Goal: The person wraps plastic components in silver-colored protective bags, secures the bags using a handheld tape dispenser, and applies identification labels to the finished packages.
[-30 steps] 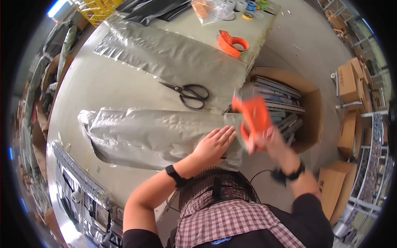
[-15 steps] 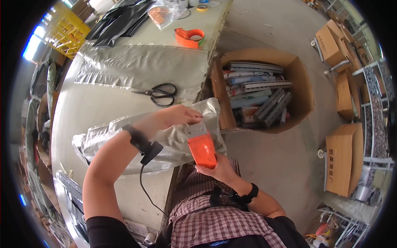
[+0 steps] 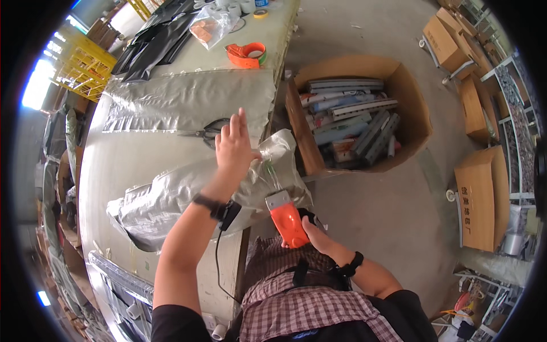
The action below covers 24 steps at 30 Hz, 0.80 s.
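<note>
My right hand (image 3: 319, 235) is closed around an orange tape dispenser (image 3: 288, 223), its pale metal end pointing toward the wrapped bundle. A narrow clear strip of tape (image 3: 272, 172) runs from that end up onto the plastic. My left hand (image 3: 232, 142) is open over the bundle, fingers stretched forward and the thumb out beside the top of the strip. The bundle (image 3: 168, 205), in shiny silver-grey plastic, lies across the table's near edge; what it contains is hidden. Black-handled scissors (image 3: 209, 133) lie just beyond it, partly covered by my left hand.
A flat grey plastic sheet (image 3: 188, 97) covers the table further off. Behind it are a second orange tape dispenser (image 3: 246, 55), black bags (image 3: 165, 43) and a clear bag (image 3: 212, 27). On the floor to the right, an open carton (image 3: 419, 108) holds several rolled packages.
My right hand has drawn the dispenser back toward my body, and a strip of tape now shows. My left hand has turned, its fingers straightening away from me.
</note>
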Each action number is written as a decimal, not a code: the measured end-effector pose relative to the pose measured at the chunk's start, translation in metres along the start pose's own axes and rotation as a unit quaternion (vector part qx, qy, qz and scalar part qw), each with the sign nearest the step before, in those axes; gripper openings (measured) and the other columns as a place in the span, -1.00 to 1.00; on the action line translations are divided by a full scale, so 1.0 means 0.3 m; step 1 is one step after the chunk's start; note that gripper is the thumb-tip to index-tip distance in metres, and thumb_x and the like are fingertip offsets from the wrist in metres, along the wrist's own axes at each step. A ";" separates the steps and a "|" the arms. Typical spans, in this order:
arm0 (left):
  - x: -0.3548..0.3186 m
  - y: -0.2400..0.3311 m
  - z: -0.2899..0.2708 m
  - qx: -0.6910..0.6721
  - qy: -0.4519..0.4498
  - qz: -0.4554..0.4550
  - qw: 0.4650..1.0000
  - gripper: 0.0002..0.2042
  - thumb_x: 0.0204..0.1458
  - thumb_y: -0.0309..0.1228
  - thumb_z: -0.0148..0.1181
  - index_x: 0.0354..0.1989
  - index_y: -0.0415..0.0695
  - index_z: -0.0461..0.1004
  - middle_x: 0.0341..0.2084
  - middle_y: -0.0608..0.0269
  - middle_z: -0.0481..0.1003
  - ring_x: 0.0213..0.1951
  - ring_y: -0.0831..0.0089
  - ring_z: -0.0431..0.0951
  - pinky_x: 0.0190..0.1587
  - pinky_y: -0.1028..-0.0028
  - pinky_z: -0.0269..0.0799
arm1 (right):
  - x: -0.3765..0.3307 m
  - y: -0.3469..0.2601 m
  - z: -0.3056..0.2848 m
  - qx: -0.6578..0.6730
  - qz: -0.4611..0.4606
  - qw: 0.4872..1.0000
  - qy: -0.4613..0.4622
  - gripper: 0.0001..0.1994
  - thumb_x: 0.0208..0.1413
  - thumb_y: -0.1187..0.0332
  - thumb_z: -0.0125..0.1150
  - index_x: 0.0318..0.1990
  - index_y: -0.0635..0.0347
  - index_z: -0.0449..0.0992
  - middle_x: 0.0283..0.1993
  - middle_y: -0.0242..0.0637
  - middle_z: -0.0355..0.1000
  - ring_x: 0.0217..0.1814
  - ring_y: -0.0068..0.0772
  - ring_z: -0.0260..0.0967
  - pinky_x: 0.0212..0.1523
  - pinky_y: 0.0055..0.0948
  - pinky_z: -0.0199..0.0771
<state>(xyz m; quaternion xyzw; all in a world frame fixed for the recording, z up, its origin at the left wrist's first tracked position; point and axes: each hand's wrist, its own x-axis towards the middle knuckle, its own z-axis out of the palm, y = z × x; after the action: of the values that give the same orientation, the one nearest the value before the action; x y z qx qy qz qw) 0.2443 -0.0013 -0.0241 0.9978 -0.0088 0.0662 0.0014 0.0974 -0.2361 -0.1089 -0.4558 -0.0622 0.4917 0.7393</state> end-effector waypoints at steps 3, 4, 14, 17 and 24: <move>-0.129 -0.086 0.069 -0.075 -0.088 0.256 0.960 -0.02 -0.43 0.01 0.39 0.19 -0.27 0.07 -0.04 0.04 0.32 0.03 0.20 0.33 0.03 0.33 0.26 | 0.017 0.021 -0.004 -0.014 -0.031 0.997 -0.062 -0.14 0.08 -0.32 -0.76 0.04 0.27 0.28 -0.20 -0.21 0.44 -0.09 -0.38 0.39 0.04 -0.39 0.31; -0.157 -0.068 0.038 -0.072 -0.088 0.251 0.961 -0.02 -0.43 0.01 0.39 0.19 -0.27 0.07 -0.04 0.04 0.32 0.03 0.20 0.33 0.03 0.33 0.26 | 0.031 0.102 -0.036 0.010 -0.006 0.997 -0.082 -0.17 0.10 -0.30 -0.71 0.14 0.26 0.17 -0.06 -0.17 0.37 0.01 -0.33 0.32 0.12 -0.35 0.22; -0.288 0.110 -0.020 -0.136 -0.215 0.232 0.939 -0.07 -0.56 0.10 0.40 0.06 -0.17 0.24 -0.09 0.16 0.40 -0.02 0.29 0.40 0.09 0.31 0.23 | 0.350 -0.601 -0.316 0.102 -0.200 0.972 0.063 0.11 -0.21 -0.58 -0.59 0.01 0.42 0.34 -0.12 -0.11 0.45 -0.03 -0.21 0.36 0.06 -0.17 0.30; -0.172 -0.036 -0.019 -0.086 -0.199 0.028 0.976 -0.11 -0.56 0.09 0.41 0.01 -0.16 0.28 -0.17 0.16 0.44 -0.08 0.29 0.45 0.03 0.29 0.28 | 0.087 -0.577 0.014 0.024 -0.177 0.979 -0.097 0.16 -0.26 -0.57 -0.68 0.24 0.36 0.05 0.06 -0.06 0.33 -0.14 -0.13 0.42 -0.09 -0.18 0.42; -0.233 0.095 -0.009 -0.137 -0.232 0.152 0.951 -0.15 -0.57 0.11 0.41 -0.05 -0.16 0.34 -0.25 0.13 0.47 -0.17 0.23 0.50 -0.13 0.31 0.40 | 0.281 -0.134 -0.365 0.224 0.042 0.943 0.244 0.06 -0.23 -0.58 -0.47 -0.01 0.33 0.35 -0.20 -0.09 0.43 -0.23 -0.22 0.42 -0.19 -0.23 0.47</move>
<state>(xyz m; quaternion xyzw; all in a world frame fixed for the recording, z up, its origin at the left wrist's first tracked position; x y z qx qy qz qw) 0.1741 -0.0284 -0.0308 0.9628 -0.1692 -0.1691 0.1258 0.2263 -0.2413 -0.1726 -0.3865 0.2505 0.3973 0.7937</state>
